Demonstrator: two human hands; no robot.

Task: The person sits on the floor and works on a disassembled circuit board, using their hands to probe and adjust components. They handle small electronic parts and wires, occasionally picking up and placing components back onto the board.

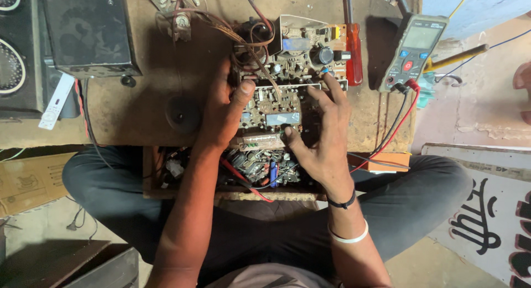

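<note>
At the tabletop's (133, 116) near edge, the circuit board (282, 91) lies between both hands; left hand (221, 113) grips its left side, right hand (323, 133) spreads open fingers over its right.

Circuit board (287, 78) sits mid-desk (138, 108), w/ left hand (221, 113) on its 9 o'clock edge and right hand (323, 133) over its 4 o'clock corner. Screwdriver (353, 50) lies just beside the board at 3 o'clock; multimeter (414, 51) farther out, same side. Speaker box (88, 30) at 10 o'clock, remote (55, 102) below it. Open drawer (249, 166) of parts at 6 o'clock, under the desk edge.
</note>
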